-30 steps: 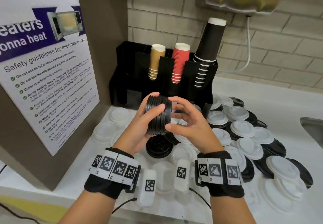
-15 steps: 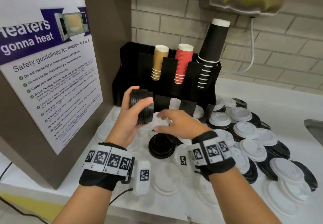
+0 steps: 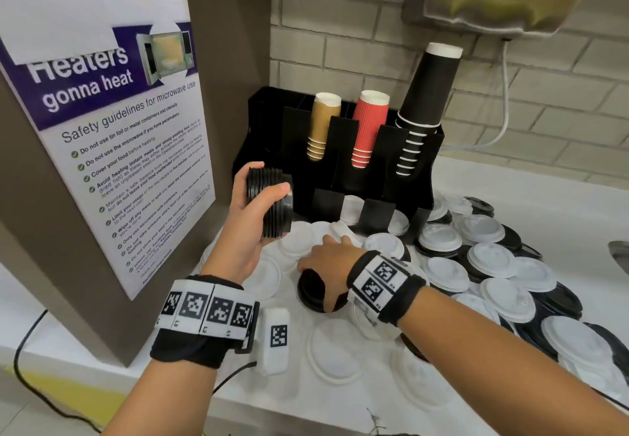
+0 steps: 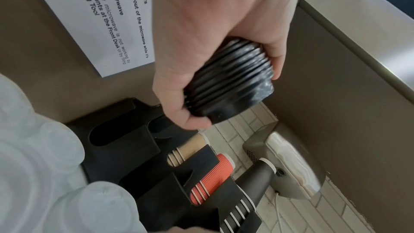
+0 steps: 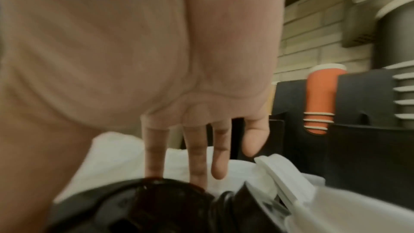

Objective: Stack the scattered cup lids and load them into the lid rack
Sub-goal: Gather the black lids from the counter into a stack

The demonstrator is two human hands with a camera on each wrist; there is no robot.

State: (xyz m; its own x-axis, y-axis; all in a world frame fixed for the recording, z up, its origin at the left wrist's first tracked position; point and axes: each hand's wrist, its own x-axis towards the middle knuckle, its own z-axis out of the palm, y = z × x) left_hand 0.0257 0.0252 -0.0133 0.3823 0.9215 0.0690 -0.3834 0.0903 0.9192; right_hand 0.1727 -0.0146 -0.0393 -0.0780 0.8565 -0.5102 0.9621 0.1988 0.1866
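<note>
My left hand (image 3: 253, 212) grips a stack of black lids (image 3: 270, 202) on its side, held up in front of the left end of the black rack (image 3: 371, 159). The left wrist view shows the fingers wrapped round that black lid stack (image 4: 230, 84). My right hand (image 3: 328, 262) reaches down over a black lid (image 3: 311, 287) on the counter; in the right wrist view its fingers (image 5: 197, 155) are straight and spread, tips touching the black lid (image 5: 143, 206). White lids (image 3: 490, 258) and black lids lie scattered across the white counter.
The rack holds tan cups (image 3: 323, 125), red cups (image 3: 369, 127) and tall black cups (image 3: 425, 105); white lids sit in its lower slots. A brown cabinet with a poster (image 3: 102, 129) stands at the left. A sink edge (image 3: 619, 251) is at the right.
The right hand let go of the black stack and dropped to the counter lids. The left hand carried the stack leftward toward the rack's left end.
</note>
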